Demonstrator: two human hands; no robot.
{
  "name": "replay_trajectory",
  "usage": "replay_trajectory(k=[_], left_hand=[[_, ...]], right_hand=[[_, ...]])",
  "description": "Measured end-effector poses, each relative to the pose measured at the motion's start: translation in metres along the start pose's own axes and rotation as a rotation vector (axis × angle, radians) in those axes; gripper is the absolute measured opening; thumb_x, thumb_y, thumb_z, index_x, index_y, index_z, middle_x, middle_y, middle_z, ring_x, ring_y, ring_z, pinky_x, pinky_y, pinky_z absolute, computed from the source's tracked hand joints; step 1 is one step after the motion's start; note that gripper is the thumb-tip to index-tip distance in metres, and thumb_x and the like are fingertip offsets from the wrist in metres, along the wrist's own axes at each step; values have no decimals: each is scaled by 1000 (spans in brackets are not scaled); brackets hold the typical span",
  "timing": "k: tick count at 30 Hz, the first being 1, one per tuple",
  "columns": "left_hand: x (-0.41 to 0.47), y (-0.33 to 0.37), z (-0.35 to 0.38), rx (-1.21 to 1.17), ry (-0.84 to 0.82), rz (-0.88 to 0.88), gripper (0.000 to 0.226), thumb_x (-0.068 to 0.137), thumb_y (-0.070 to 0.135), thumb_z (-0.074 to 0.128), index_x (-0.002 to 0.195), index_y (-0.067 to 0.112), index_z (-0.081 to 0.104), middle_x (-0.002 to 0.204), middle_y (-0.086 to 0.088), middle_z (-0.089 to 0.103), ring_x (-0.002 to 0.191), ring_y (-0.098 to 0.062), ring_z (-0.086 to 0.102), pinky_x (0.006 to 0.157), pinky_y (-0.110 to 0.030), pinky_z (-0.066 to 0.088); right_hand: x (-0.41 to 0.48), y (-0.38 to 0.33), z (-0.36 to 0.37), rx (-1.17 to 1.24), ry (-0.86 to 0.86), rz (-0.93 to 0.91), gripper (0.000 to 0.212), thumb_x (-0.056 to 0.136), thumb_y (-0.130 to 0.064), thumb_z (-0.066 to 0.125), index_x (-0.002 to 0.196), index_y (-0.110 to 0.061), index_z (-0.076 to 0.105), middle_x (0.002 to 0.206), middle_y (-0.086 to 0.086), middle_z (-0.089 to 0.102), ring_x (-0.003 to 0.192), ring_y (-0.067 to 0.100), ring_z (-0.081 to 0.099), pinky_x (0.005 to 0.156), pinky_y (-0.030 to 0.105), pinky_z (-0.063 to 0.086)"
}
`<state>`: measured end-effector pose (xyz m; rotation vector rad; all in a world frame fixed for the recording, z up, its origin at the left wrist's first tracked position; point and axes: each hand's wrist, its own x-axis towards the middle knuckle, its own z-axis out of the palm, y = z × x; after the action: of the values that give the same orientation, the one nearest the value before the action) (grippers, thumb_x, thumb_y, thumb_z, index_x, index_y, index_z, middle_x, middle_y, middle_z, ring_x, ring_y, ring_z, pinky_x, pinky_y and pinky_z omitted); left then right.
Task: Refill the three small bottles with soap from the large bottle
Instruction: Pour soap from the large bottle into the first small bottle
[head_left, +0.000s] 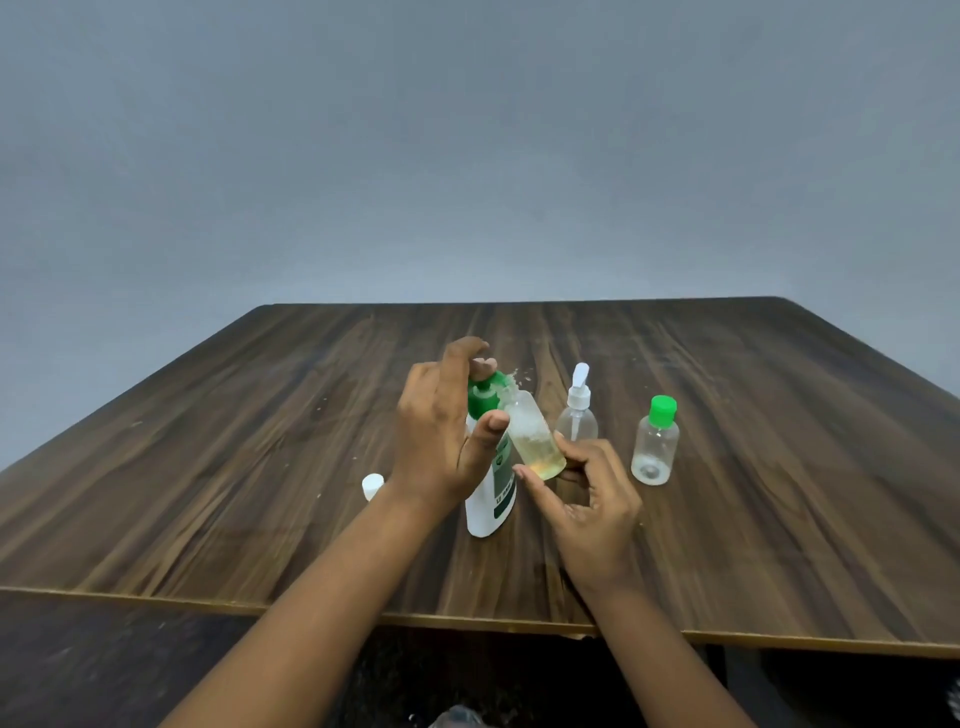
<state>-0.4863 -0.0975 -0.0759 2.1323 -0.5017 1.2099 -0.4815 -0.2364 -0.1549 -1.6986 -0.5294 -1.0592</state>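
Note:
The large white soap bottle with a green pump head stands on the table's middle. My left hand sits over the pump, fingers on its top and thumb by its neck. My right hand holds a small clear uncapped bottle, tilted with its mouth at the pump's spout; yellowish soap and foam lie in its bottom. A clear small bottle with a white spray top and another with a green cap stand to the right, both looking empty.
A small white cap lies on the wooden table left of the large bottle. Table's near edge runs just below my forearms. A plain grey wall stands behind the table.

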Motion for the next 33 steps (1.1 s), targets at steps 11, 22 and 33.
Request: replay_trajectory(k=[11, 22, 33], left_hand=[[7, 6, -4, -54, 18, -19, 94, 81, 80, 0, 113, 8, 51, 96, 3, 68, 87, -16, 62, 80, -19, 38], [2, 6, -1, -42, 38, -35, 99, 79, 81, -2, 109, 6, 55, 94, 2, 69, 89, -9, 56, 83, -16, 33], [1, -2, 2, 20, 33, 26, 90, 79, 82, 6, 100, 9, 54, 87, 0, 67, 79, -23, 56, 75, -30, 39]], right_hand=[[0, -2, -1, 10, -2, -4, 39, 66, -11, 82, 94, 10, 66, 84, 11, 63, 85, 2, 56, 78, 4, 43], [-1, -2, -2, 37, -24, 26, 38, 68, -16, 82, 93, 7, 65, 86, 12, 63, 84, 6, 58, 78, 6, 45], [-4, -1, -2, 37, -47, 32, 40, 71, -25, 80, 93, 5, 65, 86, 11, 63, 84, 7, 58, 76, 6, 46]])
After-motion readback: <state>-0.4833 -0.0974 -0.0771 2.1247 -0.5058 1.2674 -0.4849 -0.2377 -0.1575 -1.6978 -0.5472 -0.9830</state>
